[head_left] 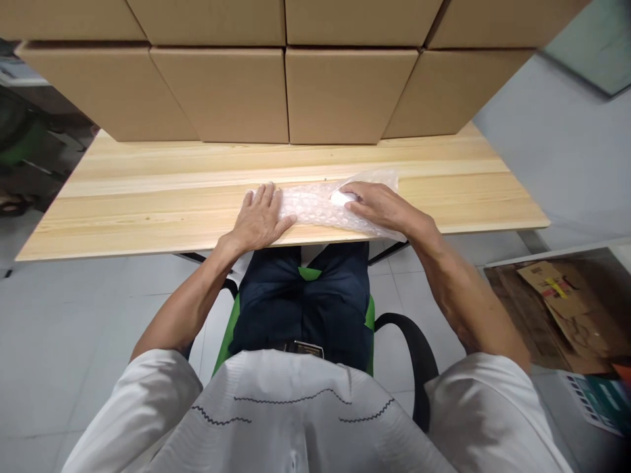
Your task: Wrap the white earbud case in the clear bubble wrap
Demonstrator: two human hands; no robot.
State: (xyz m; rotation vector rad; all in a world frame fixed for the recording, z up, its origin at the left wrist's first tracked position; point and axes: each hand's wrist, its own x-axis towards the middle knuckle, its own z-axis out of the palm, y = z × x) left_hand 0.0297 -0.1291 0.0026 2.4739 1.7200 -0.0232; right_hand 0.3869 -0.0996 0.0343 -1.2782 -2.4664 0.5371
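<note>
A strip of clear bubble wrap (310,202) lies flat along the near part of the wooden table. My left hand (259,217) presses on its left end, fingers stretched out and thumb spread to the right. Toward the other end, my right hand (377,202) grips a small white object (342,198) that rests on the wrap. Its thumb and fingers cover part of that object, so its kind does not show. Some of the wrap extends behind and beyond my right hand.
Cardboard boxes (241,92) are stacked in rows along the back of the wooden table (148,203). An open bin with flattened brown cardboard (566,309) stands at the lower right. A green chair (229,335) with black armrests is under me.
</note>
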